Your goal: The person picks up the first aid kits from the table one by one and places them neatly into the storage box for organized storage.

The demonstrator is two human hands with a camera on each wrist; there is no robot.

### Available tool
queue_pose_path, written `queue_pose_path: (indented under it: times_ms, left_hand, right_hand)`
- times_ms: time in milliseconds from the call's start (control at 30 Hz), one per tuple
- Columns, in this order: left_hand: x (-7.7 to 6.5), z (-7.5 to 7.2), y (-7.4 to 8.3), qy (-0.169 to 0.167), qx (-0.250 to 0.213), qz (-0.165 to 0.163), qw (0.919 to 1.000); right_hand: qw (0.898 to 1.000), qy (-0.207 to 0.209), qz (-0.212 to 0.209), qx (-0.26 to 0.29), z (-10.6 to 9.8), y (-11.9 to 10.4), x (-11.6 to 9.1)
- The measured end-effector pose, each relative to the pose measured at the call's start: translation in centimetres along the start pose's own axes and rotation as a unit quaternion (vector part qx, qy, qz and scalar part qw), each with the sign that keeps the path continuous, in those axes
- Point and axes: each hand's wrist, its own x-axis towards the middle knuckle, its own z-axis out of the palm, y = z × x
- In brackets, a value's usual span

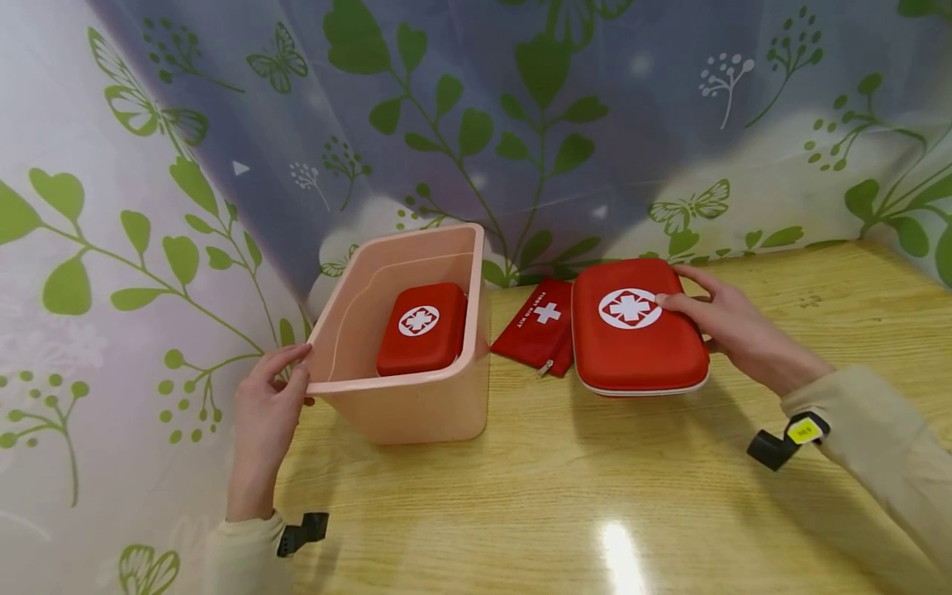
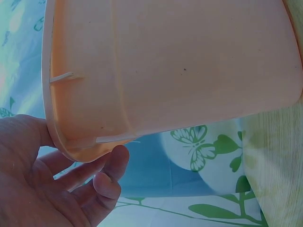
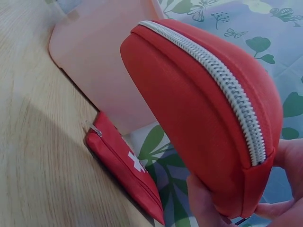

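My right hand (image 1: 732, 326) grips a red zippered first-aid case (image 1: 640, 351) by its right end, thumb on top beside the white emblem. In the right wrist view the silver zipper (image 3: 222, 78) runs along the case's edge, and the case is held above the table. With thumb and fingers my left hand (image 1: 269, 413) holds the near left corner of a pink plastic bin (image 1: 416, 409), its rim (image 2: 57, 127) between them. Inside the bin lies a smaller red first-aid case (image 1: 424, 335) with a similar emblem.
A flat red first-aid pouch (image 1: 531, 330) with a white cross lies on the wooden table (image 1: 476, 512), between the bin and the held case, which partly covers it. Behind hangs a leaf-and-butterfly patterned curtain (image 1: 446, 165), continuing along the left side.
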Motion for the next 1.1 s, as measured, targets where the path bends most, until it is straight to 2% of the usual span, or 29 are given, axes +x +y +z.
queue_pose_path:
  times_ms: [1100]
  left_hand:
    - [0.0,0.0,0.2,-0.004,0.007,-0.002,1.0000]
  right_hand:
    - [1.000,0.011,-0.007,0.003,0.1,-1.5,0.1]
